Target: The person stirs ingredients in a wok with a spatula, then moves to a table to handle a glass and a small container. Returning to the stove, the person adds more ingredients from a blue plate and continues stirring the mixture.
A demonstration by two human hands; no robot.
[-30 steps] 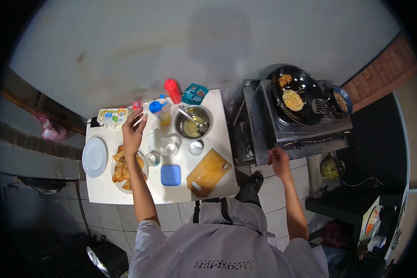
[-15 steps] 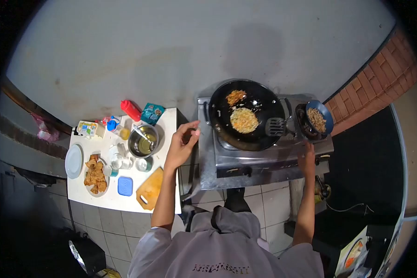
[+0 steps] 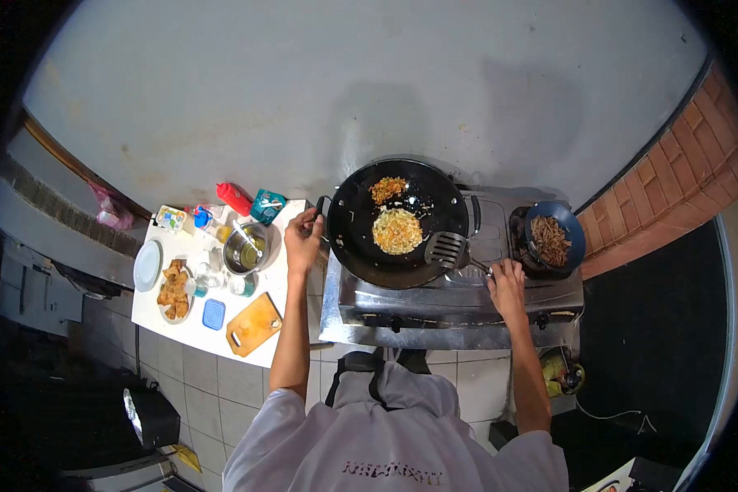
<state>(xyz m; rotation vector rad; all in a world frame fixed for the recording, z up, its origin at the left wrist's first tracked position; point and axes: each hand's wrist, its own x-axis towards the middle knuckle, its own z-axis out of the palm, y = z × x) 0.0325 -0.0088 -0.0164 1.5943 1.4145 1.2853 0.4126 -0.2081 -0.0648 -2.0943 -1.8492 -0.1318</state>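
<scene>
A large black wok (image 3: 361, 266) sits on the left burner. Inside it lie a pale egg mixture with orange bits (image 3: 397, 231) and a smaller browned heap (image 3: 387, 189). My left hand (image 3: 302, 243) is closed at the wok's left loop handle (image 3: 323, 215), with the fingertips partly hidden. On the right, my right hand (image 3: 508, 289) grips the handle end of a slotted spatula (image 3: 446, 249), whose dark head rests over the wok's lower right side.
The metal stove (image 3: 451, 316) also bears a blue pan (image 3: 578, 239) of brown shredded food (image 3: 549, 239). On the white table (image 3: 160, 316) are a steel bowl (image 3: 246, 248), a cutting board (image 3: 255, 325), fried pieces (image 3: 173, 291), a red bottle (image 3: 234, 198) and a blue lid (image 3: 213, 314).
My left hand has gone from beside the stove to the wok's left handle. My right hand has moved from the stove's right front onto the spatula handle. The whole view has shifted.
</scene>
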